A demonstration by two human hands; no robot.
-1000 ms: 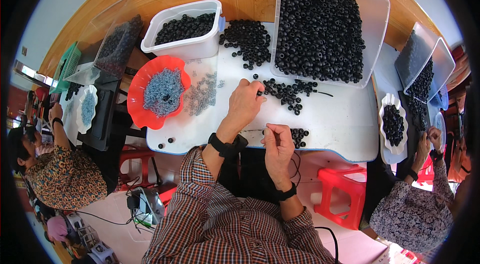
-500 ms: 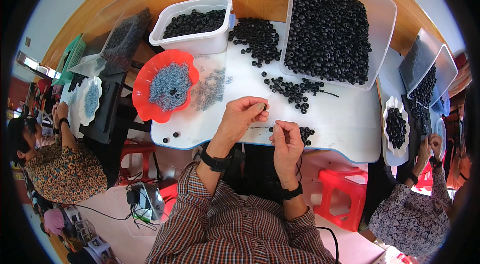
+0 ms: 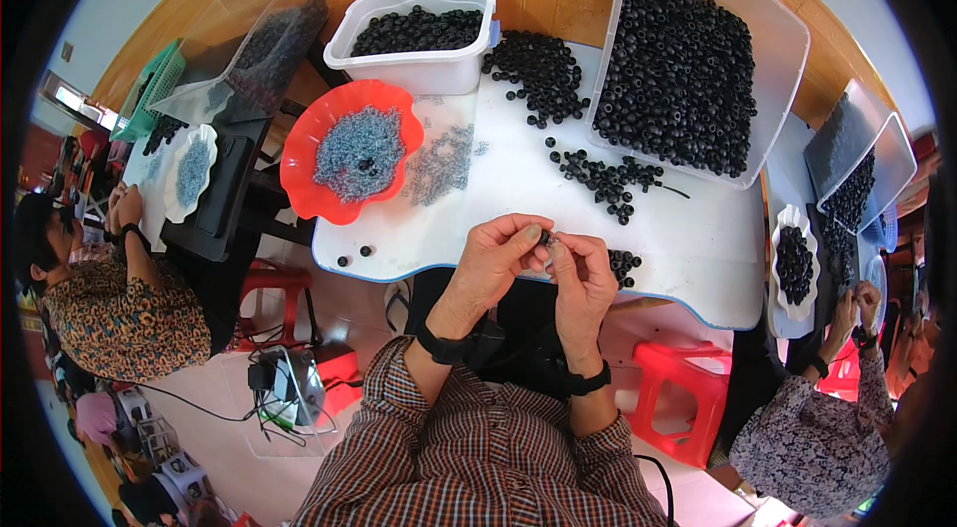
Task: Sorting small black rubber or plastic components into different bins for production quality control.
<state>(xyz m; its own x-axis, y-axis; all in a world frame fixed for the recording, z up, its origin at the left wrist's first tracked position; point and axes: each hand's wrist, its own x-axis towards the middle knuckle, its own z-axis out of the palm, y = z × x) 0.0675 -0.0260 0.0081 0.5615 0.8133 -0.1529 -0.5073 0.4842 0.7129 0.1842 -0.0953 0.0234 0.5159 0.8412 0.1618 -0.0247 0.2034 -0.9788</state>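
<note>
Above the near table edge, my hands meet fingertip to fingertip. My left hand (image 3: 493, 260) is closed in a pinch on a small round black bead (image 3: 544, 238). My right hand (image 3: 581, 290) is pinched against that bead; whatever its fingers hold is too small to name. Just beyond the right fingers lies a small group of black beads (image 3: 626, 266). A looser cluster of beads (image 3: 608, 180) is spread farther up the table. To the left, a red scalloped bowl (image 3: 297, 153) holds small clear bluish pieces (image 3: 357, 153) with some black among them.
At the back stand a white tub (image 3: 429, 71) and a large clear bin (image 3: 783, 58), both with black beads. A bead pile (image 3: 538, 73) lies between them. Two beads sit near the left edge. Red stools (image 3: 678, 397) flank me. Co-workers (image 3: 125, 303) sit at either side.
My hands have come together; they were apart before. The right fingers now touch the bead in my left hand. The whole view has shifted slightly.
</note>
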